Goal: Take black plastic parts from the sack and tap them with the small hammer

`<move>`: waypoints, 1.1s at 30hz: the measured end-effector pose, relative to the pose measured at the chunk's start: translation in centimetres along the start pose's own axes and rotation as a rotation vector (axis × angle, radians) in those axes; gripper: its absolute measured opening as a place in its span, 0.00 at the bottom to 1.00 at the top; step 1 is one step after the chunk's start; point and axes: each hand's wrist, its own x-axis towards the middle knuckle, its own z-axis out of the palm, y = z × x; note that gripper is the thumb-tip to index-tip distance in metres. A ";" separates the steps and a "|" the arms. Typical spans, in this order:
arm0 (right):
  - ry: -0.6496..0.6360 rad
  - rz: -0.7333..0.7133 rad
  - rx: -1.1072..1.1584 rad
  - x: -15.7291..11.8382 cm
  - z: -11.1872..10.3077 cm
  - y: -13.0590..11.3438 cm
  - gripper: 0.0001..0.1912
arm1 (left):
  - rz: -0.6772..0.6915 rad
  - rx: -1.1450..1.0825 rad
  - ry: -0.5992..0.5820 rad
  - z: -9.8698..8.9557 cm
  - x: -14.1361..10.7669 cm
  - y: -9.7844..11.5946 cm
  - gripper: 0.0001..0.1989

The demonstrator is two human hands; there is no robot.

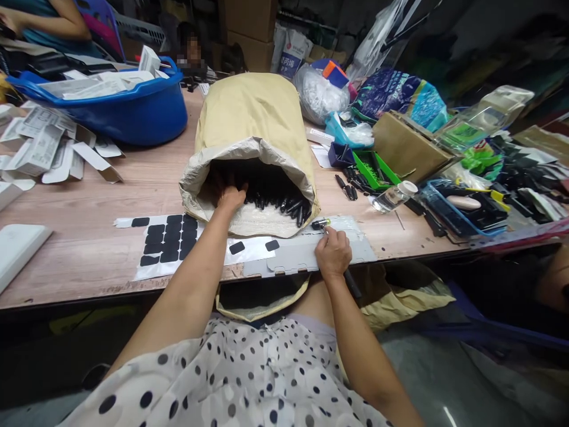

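My left hand (230,193) reaches into the mouth of a yellow woven sack (253,110) lying on the table. Its thumb stands apart from the fingers, whose tips fade into the sack's shadow. Several small black cylindrical parts (291,206) lie inside the opening, right of that hand. My right hand (332,252) is closed around a small hammer (320,224) with a metal shaft and black handle. The hammer's black head, yellow-green at one end, is over a grey board (302,249) at the table edge. Black rounded stickers (169,240) on white backing lie beside my left forearm.
A blue basin (133,118) full of white boxes stands at the left, with more boxes (44,139) around it. To the right are a green tray (376,169), a clear bottle (395,197) and a blue basket (462,207). Another person's arm (57,24) shows at upper left.
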 end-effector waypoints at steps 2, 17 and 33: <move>-0.020 0.005 0.008 0.0 -0.1 0.0 0.17 | 0.034 0.059 -0.025 0.5 -0.5 -0.2 0.27; -0.073 0.036 0.064 0.1 -0.4 -0.2 0.17 | 0.488 -0.046 -0.068 1.8 -8.2 -4.1 0.17; -0.060 0.037 0.070 0.1 -0.1 -0.3 0.17 | 0.414 0.129 0.167 0.3 -12.9 -3.6 0.05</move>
